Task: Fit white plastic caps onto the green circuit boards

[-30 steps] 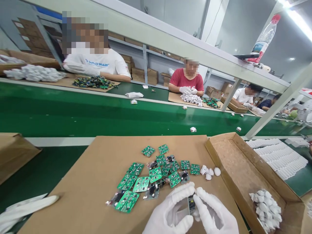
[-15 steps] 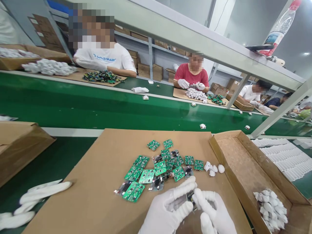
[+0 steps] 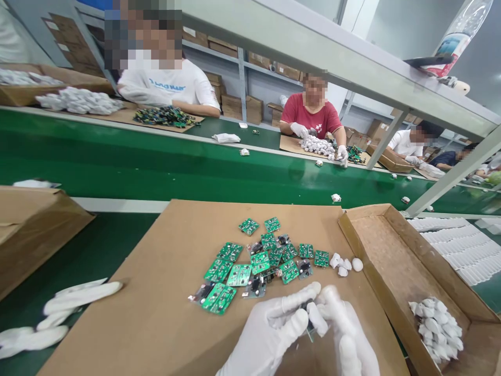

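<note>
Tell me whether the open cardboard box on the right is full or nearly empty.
Nearly empty. The brown cardboard box shows mostly bare floor; only a small heap of white plastic shells lies in its near corner.

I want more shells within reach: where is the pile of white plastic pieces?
In the head view, the pile of white pieces lies low right, in the near corner of the open cardboard box, right of the gloved right hand.
</note>
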Motion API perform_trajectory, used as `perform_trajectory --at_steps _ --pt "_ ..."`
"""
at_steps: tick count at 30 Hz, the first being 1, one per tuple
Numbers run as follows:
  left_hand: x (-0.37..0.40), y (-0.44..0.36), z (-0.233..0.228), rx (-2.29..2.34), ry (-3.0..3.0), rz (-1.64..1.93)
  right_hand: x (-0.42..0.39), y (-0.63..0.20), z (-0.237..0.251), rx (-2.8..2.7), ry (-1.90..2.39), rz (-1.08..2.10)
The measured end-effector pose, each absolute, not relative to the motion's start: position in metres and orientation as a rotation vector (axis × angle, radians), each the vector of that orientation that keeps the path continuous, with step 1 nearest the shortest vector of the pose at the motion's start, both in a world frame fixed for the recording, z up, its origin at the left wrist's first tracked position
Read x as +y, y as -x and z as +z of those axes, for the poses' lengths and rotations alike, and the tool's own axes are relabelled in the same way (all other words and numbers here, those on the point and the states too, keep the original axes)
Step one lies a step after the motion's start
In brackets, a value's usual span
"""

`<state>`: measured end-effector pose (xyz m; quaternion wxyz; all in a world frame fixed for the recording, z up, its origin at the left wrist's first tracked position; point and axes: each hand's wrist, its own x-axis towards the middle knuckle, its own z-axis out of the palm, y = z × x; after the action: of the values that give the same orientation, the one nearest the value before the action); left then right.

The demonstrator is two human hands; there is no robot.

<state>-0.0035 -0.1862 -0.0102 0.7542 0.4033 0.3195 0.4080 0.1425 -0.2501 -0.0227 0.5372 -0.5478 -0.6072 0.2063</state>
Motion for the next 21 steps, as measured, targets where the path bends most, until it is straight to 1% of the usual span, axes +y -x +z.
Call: perform_trajectory --at_steps 4,10,16,18,21 --pt "-0.187 0.002 -0.01 0.651 -0.859 0.85 -0.246 -0.136 -0.02 -1.344 1.236 0.509" --pt "-0.189 -0.001 -0.006 0.639 -0.661 0.844 -0.24 -0.127 -0.024 -1.406 1.186 0.354" --pt "-0.191 0.001 0.003 0.381 -0.659 0.817 -0.244 -0.141 -0.033 -1.359 1.106 0.56" --pt "-0.191 0.002 0.005 0.339 -0.654 0.8 -0.245 -0.141 -0.032 -1.352 1.151 0.517" --pt "-0.19 0.002 0.006 0.356 -0.721 0.79 -0.245 -0.134 -0.03 -1.413 1.215 0.37"
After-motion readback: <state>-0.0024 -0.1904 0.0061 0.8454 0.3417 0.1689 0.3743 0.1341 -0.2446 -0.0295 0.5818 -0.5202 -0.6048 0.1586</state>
